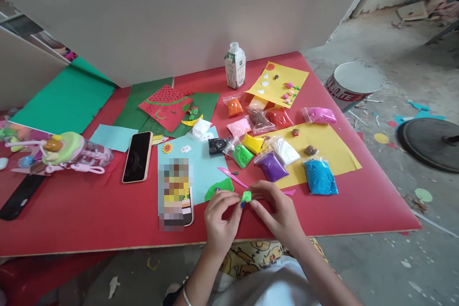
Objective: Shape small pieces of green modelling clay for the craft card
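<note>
A small piece of bright green clay (246,196) is pinched between the fingertips of my left hand (223,217) and my right hand (276,208), above the red table near its front edge. A bit of blue shows just under the green piece. Beyond my left hand, a flat green clay shape (222,188) lies on a light blue sheet (208,172). A pink tool (232,177) rests behind my fingers. Bags of purple clay (272,166), green clay (242,154) and blue clay (321,178) lie beyond my hands.
A phone (188,208) with a blurred screen lies left of my hands, and a dark-screened phone (137,157) farther left. A carton (235,66) stands at the back. Yellow sheets (340,153), a clear bottle (102,155) and a red watermelon-patterned sheet (168,117) are on the table.
</note>
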A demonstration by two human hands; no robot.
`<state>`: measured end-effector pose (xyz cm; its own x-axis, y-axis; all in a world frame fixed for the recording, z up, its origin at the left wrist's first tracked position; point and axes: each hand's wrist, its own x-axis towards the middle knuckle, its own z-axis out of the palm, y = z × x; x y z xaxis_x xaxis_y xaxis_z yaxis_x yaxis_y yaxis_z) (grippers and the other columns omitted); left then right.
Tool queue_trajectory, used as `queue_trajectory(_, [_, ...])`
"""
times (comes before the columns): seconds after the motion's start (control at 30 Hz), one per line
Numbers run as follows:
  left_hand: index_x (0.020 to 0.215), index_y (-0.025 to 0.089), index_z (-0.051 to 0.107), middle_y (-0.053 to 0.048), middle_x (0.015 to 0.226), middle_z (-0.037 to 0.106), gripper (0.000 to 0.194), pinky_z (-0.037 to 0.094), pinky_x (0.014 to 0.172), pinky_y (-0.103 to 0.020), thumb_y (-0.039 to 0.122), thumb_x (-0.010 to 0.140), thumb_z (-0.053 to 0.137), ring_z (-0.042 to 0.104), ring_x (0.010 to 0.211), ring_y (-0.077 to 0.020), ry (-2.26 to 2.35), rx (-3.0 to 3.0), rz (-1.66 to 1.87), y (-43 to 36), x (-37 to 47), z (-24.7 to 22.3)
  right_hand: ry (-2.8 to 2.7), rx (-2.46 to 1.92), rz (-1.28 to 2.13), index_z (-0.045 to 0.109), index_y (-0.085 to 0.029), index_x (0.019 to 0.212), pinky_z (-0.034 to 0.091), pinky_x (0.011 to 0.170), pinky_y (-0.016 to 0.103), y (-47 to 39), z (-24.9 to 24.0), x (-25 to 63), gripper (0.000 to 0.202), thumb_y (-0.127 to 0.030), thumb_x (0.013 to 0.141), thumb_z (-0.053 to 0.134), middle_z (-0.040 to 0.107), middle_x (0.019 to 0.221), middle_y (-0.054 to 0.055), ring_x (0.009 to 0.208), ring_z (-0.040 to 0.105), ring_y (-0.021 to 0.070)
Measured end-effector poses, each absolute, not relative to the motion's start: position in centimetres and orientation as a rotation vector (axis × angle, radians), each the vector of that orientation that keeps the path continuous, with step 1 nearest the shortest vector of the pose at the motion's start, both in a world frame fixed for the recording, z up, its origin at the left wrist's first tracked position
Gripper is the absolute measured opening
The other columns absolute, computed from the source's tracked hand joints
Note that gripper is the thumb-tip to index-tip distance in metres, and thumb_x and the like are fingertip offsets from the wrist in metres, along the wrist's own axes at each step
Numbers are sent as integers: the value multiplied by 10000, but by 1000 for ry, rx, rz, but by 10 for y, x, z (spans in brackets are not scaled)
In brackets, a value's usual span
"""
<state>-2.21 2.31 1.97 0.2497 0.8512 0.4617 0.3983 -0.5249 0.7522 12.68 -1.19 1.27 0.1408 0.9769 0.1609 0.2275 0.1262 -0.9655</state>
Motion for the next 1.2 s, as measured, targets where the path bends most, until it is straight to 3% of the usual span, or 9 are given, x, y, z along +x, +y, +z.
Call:
queue_trajectory(0.13, [814,198,644,-13,756,686,78,526,732,-290,149,863,606,642,731,-143,1101,2067,1156,24,-21,19,-1456,-1322,717,599,-227,934,557,689,257,-11,14,128,41,-245,917,567,699,851,48,769,675,165])
queue_trajectory(0.27, [795,196,613,-9,740,663,77,524,719,-278,179,870,610,633,728,-139,1140,2115,1130,23,-19,18,-1485,-1379,655,591,-219,886,537,639,258,-11,14,127,112,-236,945,497,676,801,54,722,655,167])
queue_trajectory(0.33, [875,197,621,-22,783,669,25,538,708,-278,221,869,621,648,763,-152,1180,2134,1167,23,-19,18,-1491,-1391,681,589,-218,884,528,622,256,-12,14,126,142,-246,955,469,667,793,54,708,646,165])
queue_trajectory(0.47, [1075,214,627,-49,919,703,194,560,770,-302,202,883,605,679,866,-170,1124,2227,1191,21,-20,18,-1520,-1328,787,604,-216,852,531,648,259,-13,15,127,228,-242,973,413,659,813,60,726,644,162])
queue_trajectory(0.67, [918,207,660,-19,813,674,97,553,720,-259,139,868,612,654,774,-132,1089,2192,1178,20,-22,19,-1532,-1322,888,592,-220,845,516,640,260,-12,13,128,227,-301,975,424,647,785,47,707,636,165])
queue_trajectory(0.8, [985,215,662,-29,849,686,175,553,739,-272,104,866,599,655,796,-138,1061,2217,1186,19,-22,18,-1505,-1326,916,573,-216,819,493,614,245,-10,14,129,207,-299,966,453,645,737,24,652,613,149])
queue_trajectory(0.97, [1204,213,604,-74,999,697,354,552,811,-321,135,859,595,659,917,-179,1017,2253,1092,18,-21,18,-1425,-1348,894,569,-216,761,473,570,232,-9,16,130,244,-296,964,459,636,677,12,601,602,142])
queue_trajectory(1.1, [1135,243,647,-34,933,691,344,543,795,-279,68,842,605,650,860,-144,1063,2251,1194,20,-21,18,-1439,-1359,868,577,-214,779,476,589,237,-9,14,128,273,-298,978,412,643,694,21,628,614,152])
queue_trajectory(1.2, [1179,256,635,-41,975,677,376,543,814,-288,75,855,571,643,905,-151,1028,2265,1162,19,-23,17,-1448,-1380,857,571,-209,818,464,578,233,-9,12,126,207,-345,948,485,638,710,18,628,601,150])
